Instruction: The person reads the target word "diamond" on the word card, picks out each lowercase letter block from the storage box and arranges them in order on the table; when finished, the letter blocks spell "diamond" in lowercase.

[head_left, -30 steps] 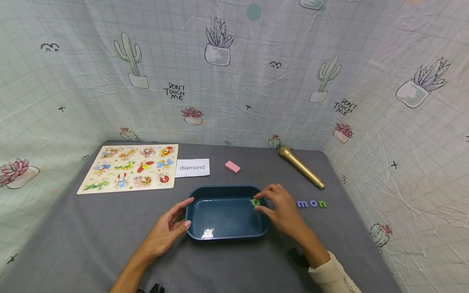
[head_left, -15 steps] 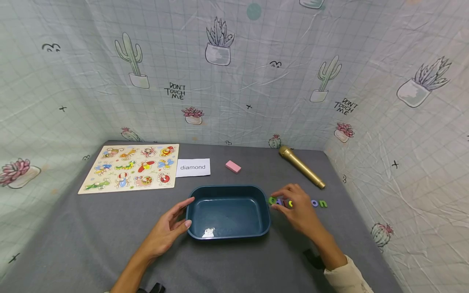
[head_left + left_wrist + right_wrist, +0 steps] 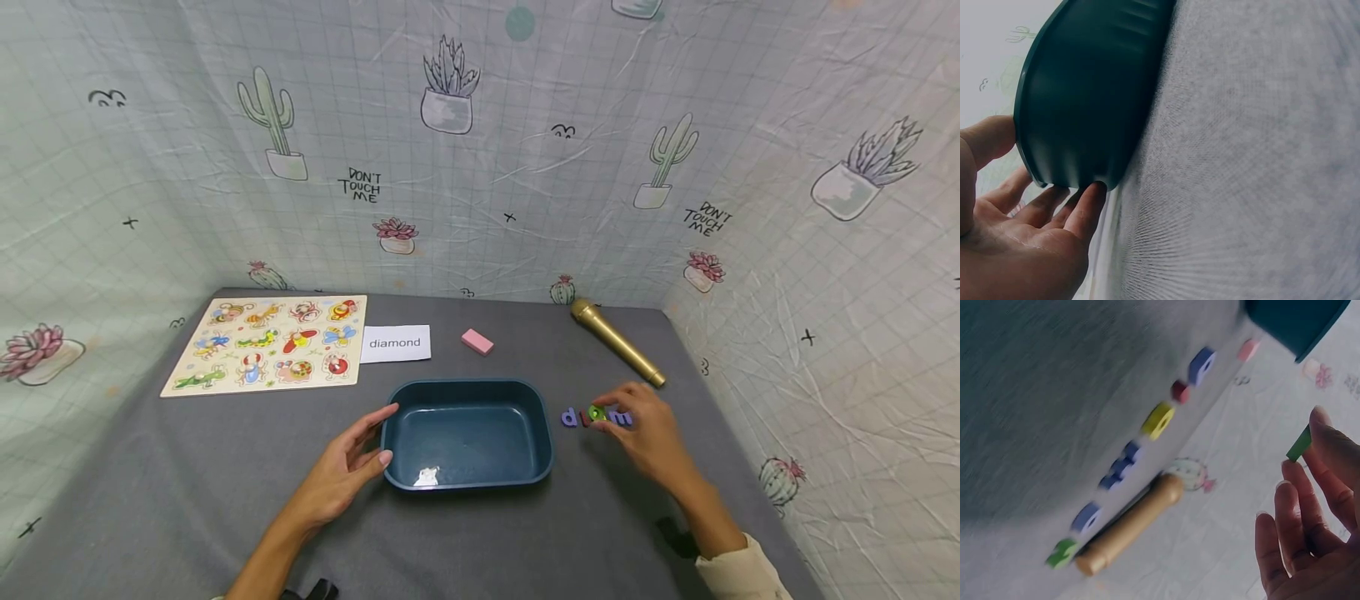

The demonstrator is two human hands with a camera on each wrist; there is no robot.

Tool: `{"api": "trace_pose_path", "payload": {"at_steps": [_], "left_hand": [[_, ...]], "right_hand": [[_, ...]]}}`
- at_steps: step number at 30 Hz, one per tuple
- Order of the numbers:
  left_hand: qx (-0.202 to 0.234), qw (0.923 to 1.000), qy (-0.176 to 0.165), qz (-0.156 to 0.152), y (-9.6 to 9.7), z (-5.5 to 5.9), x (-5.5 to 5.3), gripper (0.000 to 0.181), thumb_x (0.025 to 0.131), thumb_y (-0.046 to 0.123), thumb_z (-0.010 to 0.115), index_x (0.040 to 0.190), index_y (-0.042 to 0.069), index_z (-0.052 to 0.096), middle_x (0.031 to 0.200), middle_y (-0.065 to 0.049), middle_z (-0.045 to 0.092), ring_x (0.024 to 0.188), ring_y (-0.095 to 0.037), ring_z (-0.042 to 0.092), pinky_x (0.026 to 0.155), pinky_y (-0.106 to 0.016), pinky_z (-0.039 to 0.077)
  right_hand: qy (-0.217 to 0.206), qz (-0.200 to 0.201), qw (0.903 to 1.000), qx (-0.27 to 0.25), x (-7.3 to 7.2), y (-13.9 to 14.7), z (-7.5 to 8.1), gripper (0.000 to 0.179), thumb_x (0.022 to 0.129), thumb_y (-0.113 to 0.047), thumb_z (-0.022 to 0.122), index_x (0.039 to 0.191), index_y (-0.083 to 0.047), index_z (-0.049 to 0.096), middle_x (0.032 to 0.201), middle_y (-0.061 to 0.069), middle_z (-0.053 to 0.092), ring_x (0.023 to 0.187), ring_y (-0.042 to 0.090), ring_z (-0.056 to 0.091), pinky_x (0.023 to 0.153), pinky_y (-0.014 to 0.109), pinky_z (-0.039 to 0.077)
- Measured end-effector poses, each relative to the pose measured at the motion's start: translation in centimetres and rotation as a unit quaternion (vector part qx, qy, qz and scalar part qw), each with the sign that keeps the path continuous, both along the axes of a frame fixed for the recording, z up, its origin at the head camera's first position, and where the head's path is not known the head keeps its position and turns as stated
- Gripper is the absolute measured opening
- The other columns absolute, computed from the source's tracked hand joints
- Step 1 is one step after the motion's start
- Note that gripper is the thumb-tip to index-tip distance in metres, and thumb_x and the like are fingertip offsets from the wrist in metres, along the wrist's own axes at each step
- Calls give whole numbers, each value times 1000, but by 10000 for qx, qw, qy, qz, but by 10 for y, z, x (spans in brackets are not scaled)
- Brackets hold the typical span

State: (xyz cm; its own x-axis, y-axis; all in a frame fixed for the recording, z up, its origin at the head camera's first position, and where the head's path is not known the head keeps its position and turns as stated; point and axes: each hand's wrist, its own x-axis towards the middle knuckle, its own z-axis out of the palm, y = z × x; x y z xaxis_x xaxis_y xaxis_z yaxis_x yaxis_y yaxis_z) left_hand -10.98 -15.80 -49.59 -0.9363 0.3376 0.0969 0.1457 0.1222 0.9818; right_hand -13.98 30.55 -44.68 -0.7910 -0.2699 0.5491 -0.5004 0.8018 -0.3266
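Observation:
My left hand (image 3: 339,479) grips the left end of a dark blue plastic tray (image 3: 468,490), thumb on the near corner and fingers by the far one. In the left wrist view the fingertips touch the tray's outer wall. My right hand (image 3: 651,437) pinches a small green letter (image 3: 1299,444) between thumb and fingers, above a row of letters right of the tray. In that row lie a purple d (image 3: 569,417), a red i (image 3: 584,419), a yellow letter (image 3: 1159,420) and a purple m (image 3: 621,418). The right wrist view also shows a purple o (image 3: 1087,517) and a green n (image 3: 1062,553).
Behind the letters lies a gold microphone (image 3: 618,343). A pink block (image 3: 477,342) sits behind the tray, beside a white card (image 3: 396,343) reading "diamond". An insect picture board (image 3: 266,343) lies at the back left. Printed cloth (image 3: 480,167) encloses the table.
My right hand has moved right, from over the tray's right edge to above the letter row, still pinching the green letter. The left hand and the tray have stayed in place.

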Motion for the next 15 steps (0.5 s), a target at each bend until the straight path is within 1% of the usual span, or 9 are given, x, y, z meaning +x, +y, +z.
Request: {"api": "trace_pose_path", "payload": {"at_steps": [2, 4, 6, 7, 8, 13, 14, 15], "left_hand": [[16, 10000, 1, -20, 0, -1, 0, 64, 106, 9, 65, 164, 10, 37, 174, -12, 32, 161, -43, 27, 122, -37, 47], [32, 10000, 5, -22, 0, -1, 0, 64, 106, 8, 65, 164, 10, 37, 174, -12, 32, 161, -43, 27, 119, -26, 48], [55, 10000, 8, -18, 0, -1, 0, 64, 106, 8, 65, 164, 10, 38, 174, -12, 32, 161, -43, 26, 116, -17, 46], [58, 10000, 8, -15, 0, -1, 0, 64, 106, 8, 65, 164, 10, 38, 174, -12, 32, 161, -43, 26, 115, -14, 45], [49, 10000, 4, -7, 0, -1, 0, 64, 106, 8, 65, 164, 11, 38, 174, -12, 32, 161, -43, 26, 116, -17, 46], [76, 10000, 21, -18, 0, -1, 0, 64, 106, 7, 65, 164, 11, 38, 173, -13, 32, 161, -43, 27, 116, -16, 46], [89, 10000, 32, -25, 0, 0, 0, 64, 105, 7, 65, 164, 11, 38, 173, -13, 32, 161, -44, 27, 115, -15, 46], [115, 9999, 47, -36, 1, 0, 0, 64, 105, 6, 65, 164, 10, 38, 173, -14, 32, 161, -44, 26, 112, -10, 44]], "right_hand": [[44, -41, 10000, 7, 0, 7, -1, 36, 69, -5, 97, 100, -12, 80, 97, 5, 72, 85, 22, 62, 69, 35, 51], [74, -93, 9999, 2, 0, 14, -1, 36, 69, -3, 97, 100, -11, 81, 97, 5, 72, 83, 22, 62, 67, 35, 51], [95, -160, 9998, 15, 0, 20, -1, 36, 69, -4, 97, 100, -12, 81, 97, 5, 72, 81, 22, 62, 66, 35, 52], [84, -204, 9998, 12, 0, 23, -1, 36, 69, -4, 97, 100, -12, 81, 97, 5, 72, 81, 23, 62, 66, 35, 52], [71, -241, 9997, 19, 0, 27, -1, 36, 69, -4, 97, 100, -12, 81, 97, 5, 73, 81, 23, 63, 66, 35, 52], [63, -359, 9993, 14, 0, 40, -1, 35, 68, -4, 97, 99, -11, 81, 95, 7, 73, 79, 25, 63, 65, 33, 50], [75, -373, 9993, 22, -1, 43, -1, 35, 68, -4, 97, 98, -11, 81, 94, 8, 73, 79, 25, 63, 65, 32, 50], [82, -391, 9992, 23, 0, 46, -1, 35, 68, -4, 97, 98, -11, 81, 93, 8, 72, 79, 26, 62, 65, 32, 49]]}}
